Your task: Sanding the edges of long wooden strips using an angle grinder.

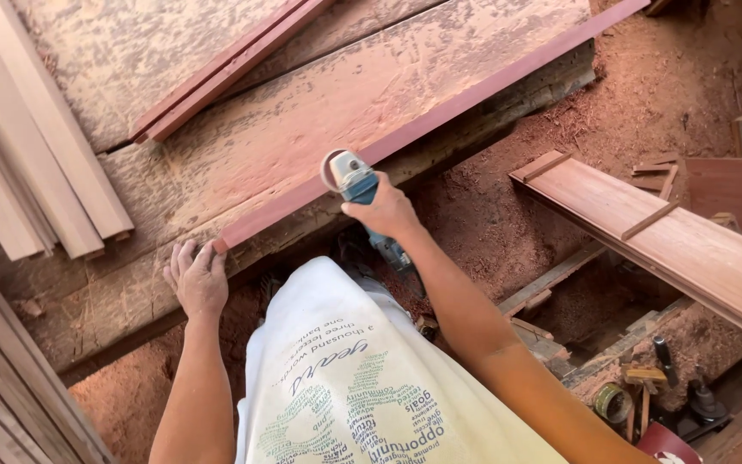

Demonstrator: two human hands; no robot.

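Observation:
A long reddish wooden strip (474,90) lies slantwise along the front edge of a dusty workbench (242,155). My left hand (196,277) rests flat on the strip's near end, fingers spread, pinning it down. My right hand (386,210) grips a blue and grey angle grinder (354,180), whose disc sits against the strip near its middle. The grinder's body runs back under my wrist, partly hidden. A white printed apron (354,378) covers my front.
Pale planks (36,172) are stacked at the left. Two more reddish strips (225,69) lie further back on the bench. A board with cross battens (672,232) stands at the right. Red sawdust covers the floor (646,94), and small tools lie at the lower right (646,387).

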